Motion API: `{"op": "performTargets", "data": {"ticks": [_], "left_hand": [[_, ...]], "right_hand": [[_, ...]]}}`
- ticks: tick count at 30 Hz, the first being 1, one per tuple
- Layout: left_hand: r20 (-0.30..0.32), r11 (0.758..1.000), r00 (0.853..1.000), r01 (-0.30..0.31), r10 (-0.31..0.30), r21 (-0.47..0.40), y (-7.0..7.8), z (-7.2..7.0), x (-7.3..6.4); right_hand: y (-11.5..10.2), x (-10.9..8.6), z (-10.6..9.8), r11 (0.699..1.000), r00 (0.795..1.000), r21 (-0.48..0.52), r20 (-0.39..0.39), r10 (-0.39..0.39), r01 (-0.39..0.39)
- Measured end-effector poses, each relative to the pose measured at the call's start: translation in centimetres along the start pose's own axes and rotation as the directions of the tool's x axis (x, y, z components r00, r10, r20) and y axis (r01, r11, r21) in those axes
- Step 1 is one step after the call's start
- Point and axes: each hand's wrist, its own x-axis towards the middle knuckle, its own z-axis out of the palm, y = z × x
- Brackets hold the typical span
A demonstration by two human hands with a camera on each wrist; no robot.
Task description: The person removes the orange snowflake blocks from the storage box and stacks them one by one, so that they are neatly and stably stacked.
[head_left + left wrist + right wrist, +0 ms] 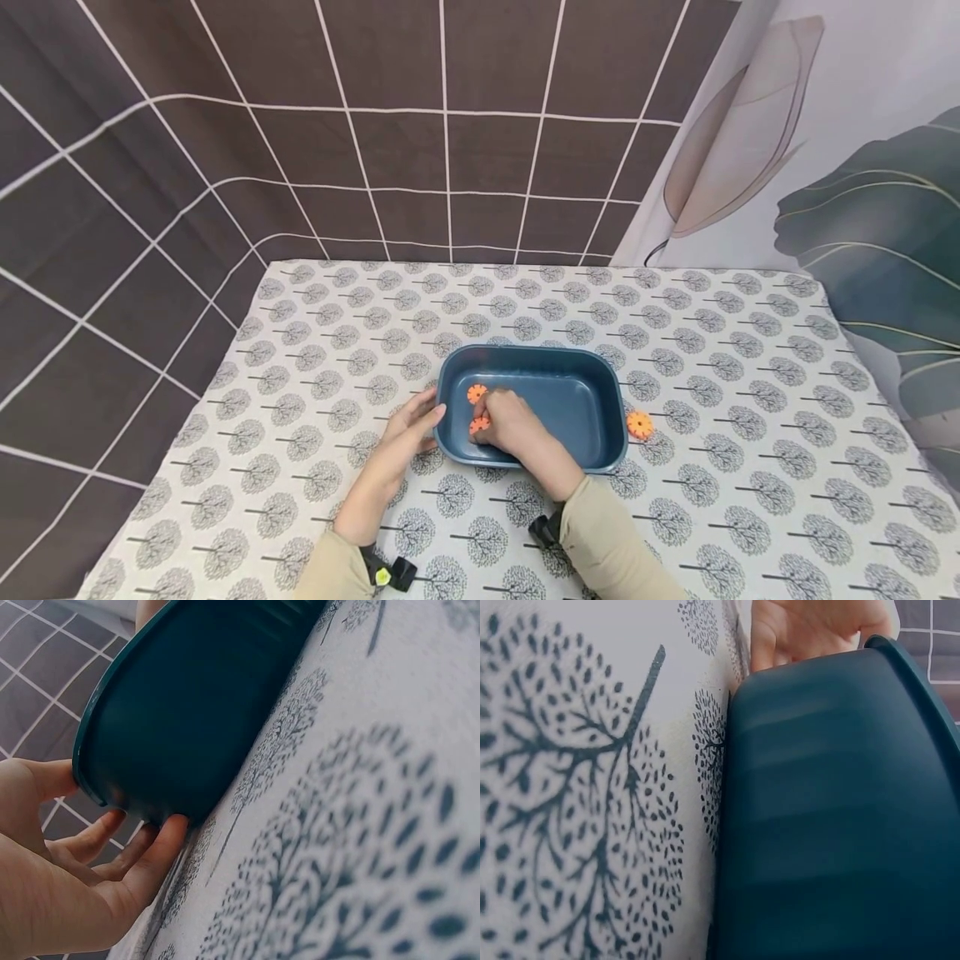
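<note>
A dark blue rectangular plastic basin (577, 417) stands on the table. My left hand (405, 433) holds its left end, the thumb at the rim and the fingertips against the outer wall, as the left wrist view (90, 877) also shows. My right hand (510, 421) reaches down inside the basin, its curled fingers pinching an orange scalloped disc (478, 426) that they partly cover. Just behind it in the basin lies a second orange scalloped disc (476, 392). The right wrist view shows only the basin's ribbed outer wall (825, 802) and the left hand's fingers.
Outside the basin, close by its right end, a third orange scalloped disc (641, 425) lies on the tree-patterned tablecloth (735, 375). A dark curtain with a white grid (487, 150) hangs behind the table. To the right hangs a pale leaf-printed curtain (847, 167).
</note>
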Motion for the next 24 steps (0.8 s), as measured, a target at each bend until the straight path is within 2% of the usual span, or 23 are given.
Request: {"op": "performTargets", "data": {"ticks": [3, 11, 17, 24], "left_hand": [[-0.001, 1.0, 1.0, -0.002, 0.002, 0.002, 0.0, 0.0, 0.0], [-0.001, 1.0, 1.0, -0.001, 0.001, -0.001, 0.0, 0.0, 0.0], [0.001, 1.0, 1.0, -0.006, 0.006, 0.002, -0.1, 0.1, -0.3], [-0.005, 1.0, 1.0, -0.01, 0.01, 0.006, -0.1, 0.0, -0.1]], "right_hand": [[0.0, 0.0, 0.0, 0.999, 0.999, 0.004, 0.018, -0.037, 0.037], [0.1, -0.4, -0.3, 0.975, 0.981, -0.106, 0.047, -0.189, 0.193], [0.7, -0.8, -0.9, 0.963, 0.963, -0.037, -0.019, -0.268, 0.267], [1.7, -1.2, -2.0, 0.93, 0.928, 0.031, -0.076, -0.364, 0.367]]}}
